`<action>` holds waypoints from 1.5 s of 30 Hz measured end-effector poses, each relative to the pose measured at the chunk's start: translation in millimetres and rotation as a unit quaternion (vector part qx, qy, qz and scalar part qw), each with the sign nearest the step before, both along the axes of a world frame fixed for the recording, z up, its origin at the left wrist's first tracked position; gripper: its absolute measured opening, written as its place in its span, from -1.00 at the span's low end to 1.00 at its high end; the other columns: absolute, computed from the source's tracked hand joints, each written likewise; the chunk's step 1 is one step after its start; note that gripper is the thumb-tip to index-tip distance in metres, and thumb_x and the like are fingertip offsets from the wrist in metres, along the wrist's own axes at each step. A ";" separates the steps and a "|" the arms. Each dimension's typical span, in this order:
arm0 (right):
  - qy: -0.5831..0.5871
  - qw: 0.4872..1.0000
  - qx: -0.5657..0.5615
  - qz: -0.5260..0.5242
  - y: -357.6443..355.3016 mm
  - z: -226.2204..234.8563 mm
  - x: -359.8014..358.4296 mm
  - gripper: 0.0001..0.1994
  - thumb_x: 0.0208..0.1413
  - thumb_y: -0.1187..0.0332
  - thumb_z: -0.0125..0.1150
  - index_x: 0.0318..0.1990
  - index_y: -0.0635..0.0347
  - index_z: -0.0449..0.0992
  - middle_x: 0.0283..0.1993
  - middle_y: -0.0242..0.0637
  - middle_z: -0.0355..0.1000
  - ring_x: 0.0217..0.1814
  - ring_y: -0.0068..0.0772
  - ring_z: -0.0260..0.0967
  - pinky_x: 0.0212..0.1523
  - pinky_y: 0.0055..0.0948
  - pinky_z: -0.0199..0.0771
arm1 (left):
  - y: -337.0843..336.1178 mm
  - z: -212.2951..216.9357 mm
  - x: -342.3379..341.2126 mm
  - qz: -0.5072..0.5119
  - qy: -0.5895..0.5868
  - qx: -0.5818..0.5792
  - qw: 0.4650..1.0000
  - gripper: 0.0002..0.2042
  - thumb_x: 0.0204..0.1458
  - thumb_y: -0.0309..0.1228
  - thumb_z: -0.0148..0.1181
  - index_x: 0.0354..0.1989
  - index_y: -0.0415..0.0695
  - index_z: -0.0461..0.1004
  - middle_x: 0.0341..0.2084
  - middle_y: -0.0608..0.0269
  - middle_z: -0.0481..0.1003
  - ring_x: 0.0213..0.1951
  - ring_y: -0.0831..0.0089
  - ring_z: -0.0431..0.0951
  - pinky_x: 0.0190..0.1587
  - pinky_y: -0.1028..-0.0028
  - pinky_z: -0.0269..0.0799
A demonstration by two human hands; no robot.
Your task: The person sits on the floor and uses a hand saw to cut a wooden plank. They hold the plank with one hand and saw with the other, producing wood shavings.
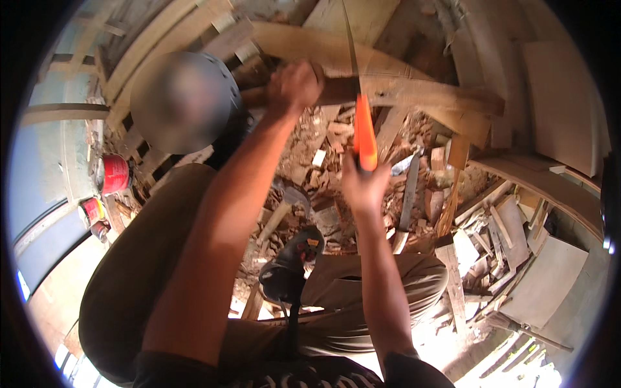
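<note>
Gripping a curved wooden plank (388, 90), left hand (294, 84) fingers wrapped; right hand (363, 187) fingers clasp the orange-handled handsaw (363, 132)

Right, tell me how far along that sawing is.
Done: offcuts and wood scraps already litter the ground. In hand: the left hand presses down on the wooden plank, while the right hand grips the orange-handled handsaw, its blade standing at the plank. Left: the plank looks uncut through; how deep the cut goes cannot be seen.
</note>
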State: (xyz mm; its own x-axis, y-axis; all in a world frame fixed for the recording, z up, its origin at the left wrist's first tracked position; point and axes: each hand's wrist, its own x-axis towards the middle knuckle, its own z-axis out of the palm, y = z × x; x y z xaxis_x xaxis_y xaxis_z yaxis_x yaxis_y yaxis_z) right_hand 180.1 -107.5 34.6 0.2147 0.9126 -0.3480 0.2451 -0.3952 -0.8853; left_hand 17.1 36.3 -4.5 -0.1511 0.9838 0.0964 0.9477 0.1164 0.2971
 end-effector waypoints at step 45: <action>0.223 0.949 0.116 -0.188 -298.2 105.2 39.7 -0.88 0.26 0.50 0.12 -0.26 0.09 0.29 -0.59 -0.49 0.16 -0.68 -0.65 0.07 -0.69 -0.58 0.10 | -59.4 8.5 -27.1 -0.153 0.105 -0.094 0.978 -0.43 0.05 -0.29 0.24 0.28 -0.13 0.36 0.35 0.02 0.23 0.36 0.02 0.23 0.31 -0.18 0.15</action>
State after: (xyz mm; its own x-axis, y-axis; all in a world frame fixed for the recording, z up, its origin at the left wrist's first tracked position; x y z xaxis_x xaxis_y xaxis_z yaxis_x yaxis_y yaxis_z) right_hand 219.7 -405.6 139.9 0.4189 0.8638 -0.2800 -0.2945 -0.1624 -0.9418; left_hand -10.0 -23.1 4.0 0.1571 0.9832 -0.0931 0.9846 -0.1486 0.0920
